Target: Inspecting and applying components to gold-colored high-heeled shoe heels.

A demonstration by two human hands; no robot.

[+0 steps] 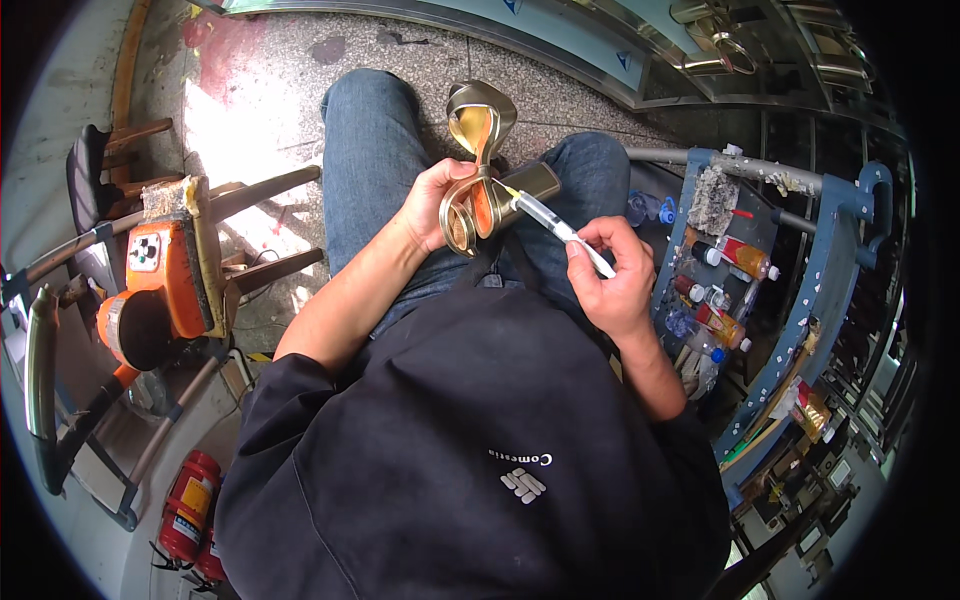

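Note:
Above my lap, my left hand (437, 203) grips a shiny bronze-coloured piece of curled bands (487, 112), with looped ends and orange showing inside. Its exact kind is not clear. My left fingers close around its middle, near the narrow joint. A slim syringe (545, 215) with a clear barrel and a yellowish tip is held in my right hand (618, 265), its plunger end by my thumb and fingers. The tip points up and left at the joint of the bronze piece, very close to it; whether it touches, I cannot tell. A flat bronze section (535, 185) extends behind the syringe.
On the left stands an orange machine (178, 270) beside wooden bars. Red fire extinguishers (190, 505) are at the lower left. At my right, a blue-edged cart (800, 290) carries several bottles (745, 257). Metal frames (720, 40) and a glossy panel (560, 45) lie ahead.

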